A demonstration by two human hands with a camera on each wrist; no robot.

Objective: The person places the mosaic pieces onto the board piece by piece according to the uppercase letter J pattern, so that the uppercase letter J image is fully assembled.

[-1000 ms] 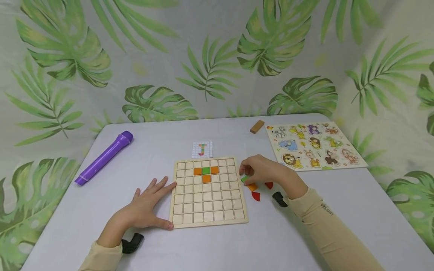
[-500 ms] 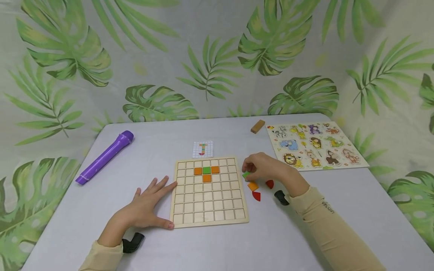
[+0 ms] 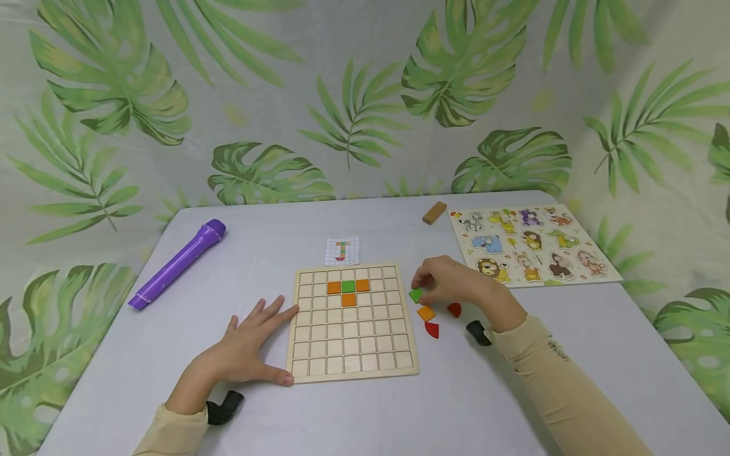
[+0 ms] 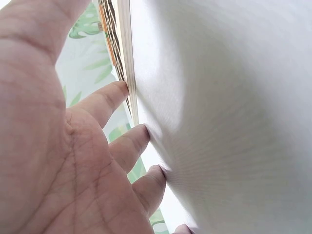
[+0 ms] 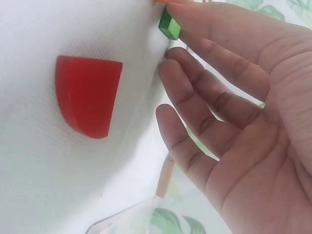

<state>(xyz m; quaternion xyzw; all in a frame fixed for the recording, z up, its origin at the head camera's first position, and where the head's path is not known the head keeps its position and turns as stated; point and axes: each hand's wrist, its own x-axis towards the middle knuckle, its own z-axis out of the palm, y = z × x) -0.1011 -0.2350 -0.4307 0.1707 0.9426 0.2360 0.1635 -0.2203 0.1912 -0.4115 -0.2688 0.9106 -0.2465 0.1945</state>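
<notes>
The square wooden grid board [image 3: 352,364] lies mid-table, with three orange tiles and one green tile in a T shape on its upper cells. My left hand [image 3: 242,347] is spread at the board's left side, thumb by its lower corner and a fingertip touching the edge, as the left wrist view [image 4: 73,146] also shows. Right of the board, my right hand [image 3: 453,282] pinches a loose green tile [image 3: 416,296] between thumb and finger. Below it lie an orange tile [image 3: 425,313] and two red quarter-round pieces, one [image 3: 432,330] nearer, one [image 3: 454,310] beside the wrist.
A small pattern card [image 3: 342,251] lies behind the board. At the far left is a purple microphone-shaped toy [image 3: 177,265]. A wooden block [image 3: 435,213] and an animal peg puzzle [image 3: 533,244] stand at the back right.
My right hand has shifted slightly back and right; the green tile has come a little away from the orange one. My left hand stays at the board's edge.
</notes>
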